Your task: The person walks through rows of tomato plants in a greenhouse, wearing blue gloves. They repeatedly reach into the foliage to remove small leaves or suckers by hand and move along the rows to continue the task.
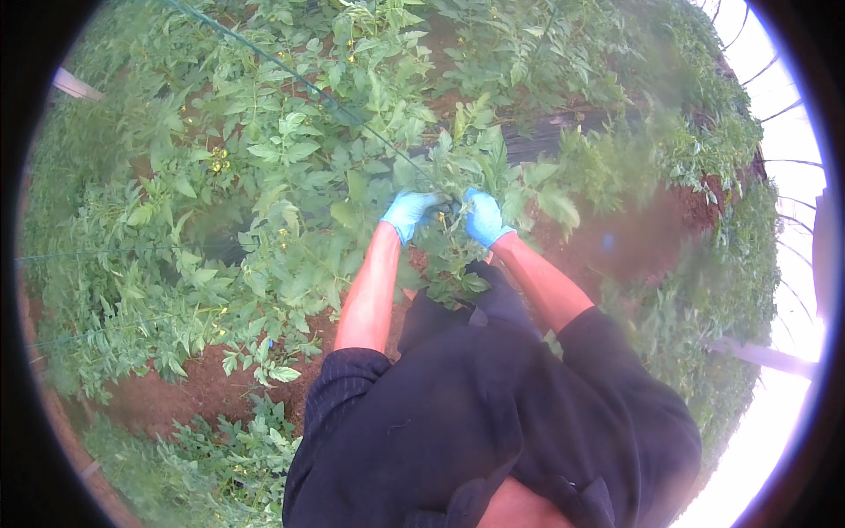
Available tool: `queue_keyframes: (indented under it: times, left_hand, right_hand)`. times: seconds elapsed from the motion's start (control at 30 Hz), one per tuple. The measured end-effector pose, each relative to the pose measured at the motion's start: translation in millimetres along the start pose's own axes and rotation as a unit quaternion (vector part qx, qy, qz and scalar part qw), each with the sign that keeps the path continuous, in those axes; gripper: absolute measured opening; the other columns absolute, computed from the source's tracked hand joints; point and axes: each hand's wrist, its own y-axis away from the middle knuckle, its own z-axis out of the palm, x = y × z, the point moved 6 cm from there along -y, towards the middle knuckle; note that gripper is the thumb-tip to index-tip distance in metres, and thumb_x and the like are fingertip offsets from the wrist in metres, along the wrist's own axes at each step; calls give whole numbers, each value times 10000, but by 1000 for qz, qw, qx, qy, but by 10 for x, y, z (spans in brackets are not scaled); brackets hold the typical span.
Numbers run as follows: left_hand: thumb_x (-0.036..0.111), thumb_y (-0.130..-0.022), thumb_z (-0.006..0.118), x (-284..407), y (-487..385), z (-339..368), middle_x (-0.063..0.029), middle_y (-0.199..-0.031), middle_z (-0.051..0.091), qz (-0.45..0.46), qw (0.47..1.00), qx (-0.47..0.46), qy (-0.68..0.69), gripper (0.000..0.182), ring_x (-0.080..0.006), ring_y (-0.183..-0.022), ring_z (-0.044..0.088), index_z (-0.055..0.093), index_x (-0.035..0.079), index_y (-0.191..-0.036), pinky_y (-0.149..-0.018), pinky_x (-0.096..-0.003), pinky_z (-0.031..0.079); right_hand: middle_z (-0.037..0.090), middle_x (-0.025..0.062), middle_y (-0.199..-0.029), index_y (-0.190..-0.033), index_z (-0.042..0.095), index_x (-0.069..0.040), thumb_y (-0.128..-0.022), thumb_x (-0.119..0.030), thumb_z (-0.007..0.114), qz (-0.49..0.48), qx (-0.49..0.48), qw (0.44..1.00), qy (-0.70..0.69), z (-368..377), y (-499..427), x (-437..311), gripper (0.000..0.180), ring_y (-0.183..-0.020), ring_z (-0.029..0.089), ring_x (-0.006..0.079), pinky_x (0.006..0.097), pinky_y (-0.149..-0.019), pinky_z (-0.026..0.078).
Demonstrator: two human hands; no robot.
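Both hands wear light blue gloves and meet at a leafy tomato plant (pixel 455 264) in front of my body. My left hand (pixel 412 212) reaches in from the left, its darkly stained fingertips closed on the plant's upper stem area. From the other side, my right hand (pixel 486 219) touches the same plant; leaves and blur hide its fingertips. A taut green twine (pixel 317 92) slants down from the upper left and ends near my fingers. Whether either hand also grips the twine cannot be seen.
Dense tomato foliage (pixel 284 142) with yellow flowers surrounds me. Thinner green lines (pixel 125 252) run across the left side. Dark plastic mulch (pixel 528 142) shows beyond my hands. Brown soil (pixel 178 396) forms strips between rows. Curved greenhouse ribs (pixel 792 162) stand at the right.
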Motion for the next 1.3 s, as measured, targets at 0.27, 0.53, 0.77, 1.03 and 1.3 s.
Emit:
queue_keyframes:
  times: [0.27,0.53,0.77,1.03,1.3]
  left_hand:
    - [170,-960,676,-256,-114,222,-57,-1023,738,120,954,-13,274,240,-126,-871,670,703,22,-1147,-720,-239,510]
    - [165,-972,673,-9,167,54,-23,-1097,693,231,892,-9,389,244,-162,-947,625,663,79,-1200,-867,-326,499]
    - [204,-1016,626,-337,602,-487,-3,-1035,685,274,769,-35,577,179,-138,-712,496,656,107,-1163,-672,-303,408]
    - [309,-982,685,-2128,1724,-676,0,-984,685,57,894,190,402,186,-135,-795,595,673,127,-1022,-729,-337,487]
    - [222,-940,687,-3401,2372,-470,-20,-650,569,-137,905,393,93,188,-154,-547,523,580,94,-856,-538,-296,425]
  right_hand:
    - [651,172,-829,-1084,676,-80,-897,-240,629,-42,-4,999,-10,54,-49,160,251,-781,655,376,464,-680,513]
    - [651,167,-843,-1094,683,-56,-836,-123,659,-24,-46,999,6,23,-54,-94,267,-814,660,353,452,-705,523]
    - [641,185,-826,-1005,699,-35,-830,-86,634,13,42,998,-34,84,32,-352,194,-825,651,388,477,-736,520]
    - [636,195,-1054,-1202,654,-33,-942,-162,565,-92,-133,984,-75,-451,890,-934,303,-951,631,408,488,-862,509]
    - [691,162,-1143,-1200,690,-87,-968,-198,561,67,-253,959,-113,-822,1837,270,288,-1080,648,364,443,-948,518]
